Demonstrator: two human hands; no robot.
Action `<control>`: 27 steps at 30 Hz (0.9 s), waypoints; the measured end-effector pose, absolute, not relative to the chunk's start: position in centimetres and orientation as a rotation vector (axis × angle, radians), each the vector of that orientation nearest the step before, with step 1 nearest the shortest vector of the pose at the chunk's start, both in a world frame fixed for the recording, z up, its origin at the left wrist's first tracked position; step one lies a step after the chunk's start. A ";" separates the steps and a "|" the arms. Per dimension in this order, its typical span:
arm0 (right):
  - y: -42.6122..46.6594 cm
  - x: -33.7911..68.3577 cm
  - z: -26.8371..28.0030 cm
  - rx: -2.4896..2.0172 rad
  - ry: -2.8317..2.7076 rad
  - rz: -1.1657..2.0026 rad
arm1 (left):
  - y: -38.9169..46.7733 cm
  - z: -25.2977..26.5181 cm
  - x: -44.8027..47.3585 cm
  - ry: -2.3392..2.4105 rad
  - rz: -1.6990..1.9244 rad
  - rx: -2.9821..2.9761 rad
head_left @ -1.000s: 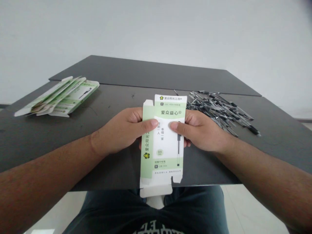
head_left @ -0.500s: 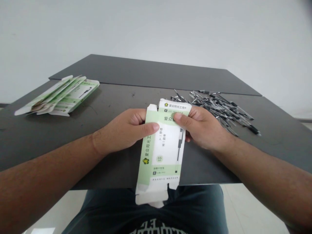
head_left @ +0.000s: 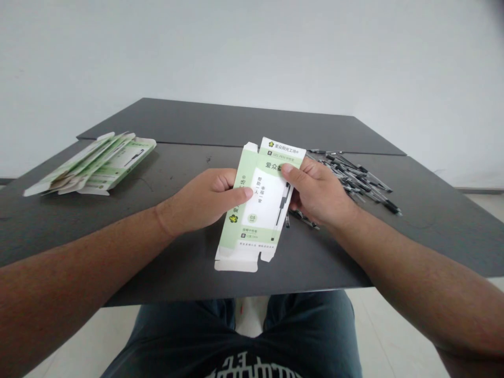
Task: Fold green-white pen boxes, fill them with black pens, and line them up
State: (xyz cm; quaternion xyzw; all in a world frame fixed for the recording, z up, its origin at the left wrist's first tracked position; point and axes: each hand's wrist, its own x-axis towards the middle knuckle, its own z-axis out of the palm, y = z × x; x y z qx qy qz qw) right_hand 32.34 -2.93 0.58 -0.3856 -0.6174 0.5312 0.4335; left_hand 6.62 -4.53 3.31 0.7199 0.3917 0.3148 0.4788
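A green and white cardboard pen box (head_left: 260, 205) is held up over the near part of the table, tilted slightly, with flaps sticking out at its top and bottom. My left hand (head_left: 210, 202) grips its left edge, thumb on the printed front and fingers behind. On the upper right edge my right hand (head_left: 317, 189) is closed, its thumb pressing the front near the large print. The fingers behind the box are mostly hidden. Beyond my right hand lies a heap of gel pens (head_left: 364, 181) with clear barrels and black parts.
Several more green and white boxes (head_left: 94, 163) lie stacked and overlapping on the left of the dark grey table (head_left: 185, 163). A second table section (head_left: 252, 123) joins behind it, up to a pale wall (head_left: 252, 52). My legs (head_left: 177, 331) are under the front edge.
Both hands have moved the box up and away from my body, and its lower end now leans further left. More of its top flap shows. The camera view has shifted slightly.
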 end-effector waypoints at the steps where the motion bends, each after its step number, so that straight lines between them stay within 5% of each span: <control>1: -2.7 32.4 0.7 -0.956 -1.518 1.317 | -4.2 3.6 7.0 0.958 0.764 1.781; 27: -4.0 33.2 1.1 -1.010 -1.789 1.300 | -4.7 2.8 6.8 1.108 0.886 1.949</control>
